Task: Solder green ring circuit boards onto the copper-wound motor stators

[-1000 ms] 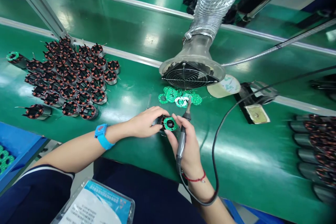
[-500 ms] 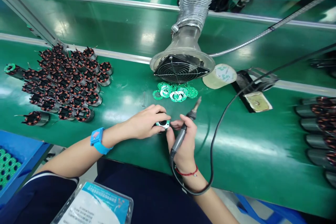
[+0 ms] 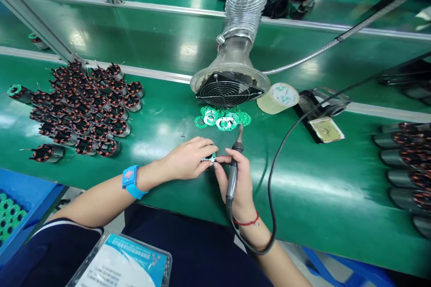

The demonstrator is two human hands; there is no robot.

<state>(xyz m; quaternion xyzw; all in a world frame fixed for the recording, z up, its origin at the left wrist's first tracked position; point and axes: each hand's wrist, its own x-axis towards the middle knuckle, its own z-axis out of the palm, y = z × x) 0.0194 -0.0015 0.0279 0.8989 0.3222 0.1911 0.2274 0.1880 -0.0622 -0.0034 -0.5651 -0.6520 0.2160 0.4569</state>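
My left hand (image 3: pixel 190 158) is closed around a small part topped by a green and white ring-shaped circuit board (image 3: pixel 211 158); the fingers hide most of it. Close beside it, my right hand (image 3: pixel 238 179) grips a soldering iron (image 3: pixel 233 171) with a dark handle, its tip pointing up and away from me. The thumb and forefinger of that hand reach to the board's right edge. Just beyond my hands lies a loose pile of green and white ring boards (image 3: pixel 226 122), beneath the black fan grille (image 3: pixel 225 91).
Wound motor stators (image 3: pixel 82 101) crowd the left of the green table (image 3: pixel 319 202); more stators (image 3: pixel 400 157) lie at the right. A silver duct (image 3: pixel 249 4) hangs over the pile. A tape roll (image 3: pixel 279 97) and a soldering sponge (image 3: pixel 326 130) stand right of it. The iron's cable (image 3: pixel 273 188) loops across.
The soldering iron has swung more upright, its tip moving left toward the ring boards. The board in my left hand is tilted and more covered by fingers. The camera view has shifted slightly.
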